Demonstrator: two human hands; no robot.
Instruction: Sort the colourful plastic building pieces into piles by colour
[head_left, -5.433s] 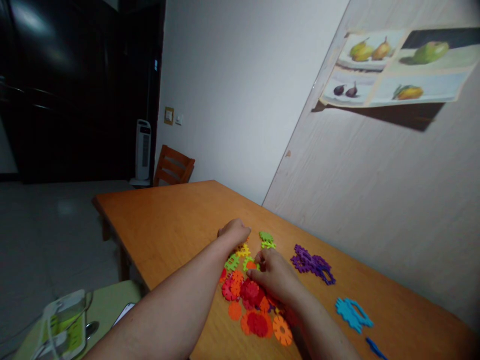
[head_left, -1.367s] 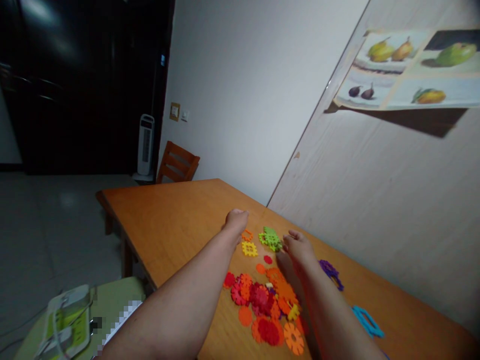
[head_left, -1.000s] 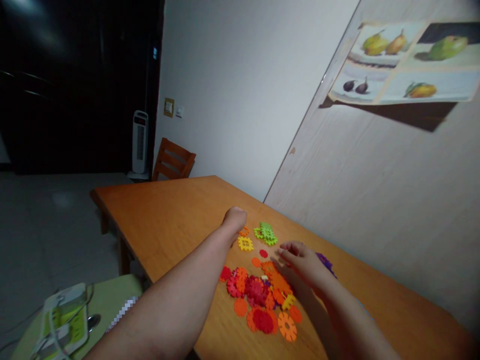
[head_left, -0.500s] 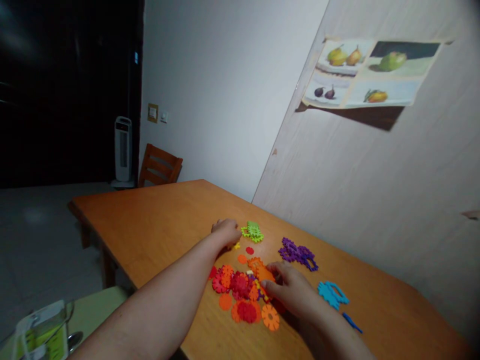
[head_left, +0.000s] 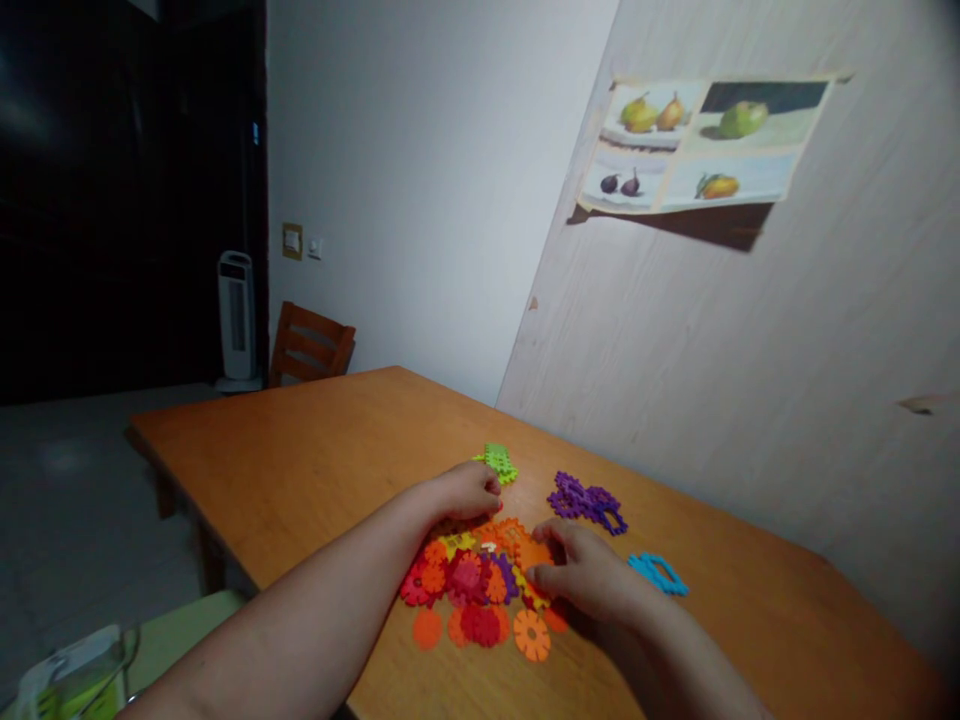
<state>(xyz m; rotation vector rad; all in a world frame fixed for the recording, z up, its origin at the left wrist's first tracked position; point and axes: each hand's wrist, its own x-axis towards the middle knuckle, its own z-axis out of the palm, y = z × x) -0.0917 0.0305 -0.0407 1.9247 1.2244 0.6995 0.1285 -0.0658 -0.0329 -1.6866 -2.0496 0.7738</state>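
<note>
Left hand (head_left: 466, 491): palm down, knuckles up, fingers curled loosely under; fingertips hidden.
Left forearm (head_left: 315, 612): bare, runs in a long diagonal from the near left up to the hand; wrist straight.
Right hand (head_left: 579, 572): palm down, nearer the body than the other hand and to its right; fingers bent, thumb turned inward.
Right forearm (head_left: 679, 662): bare, enters from the near right.
Hands: close together, not touching.
Grip: unclear for both.
</note>
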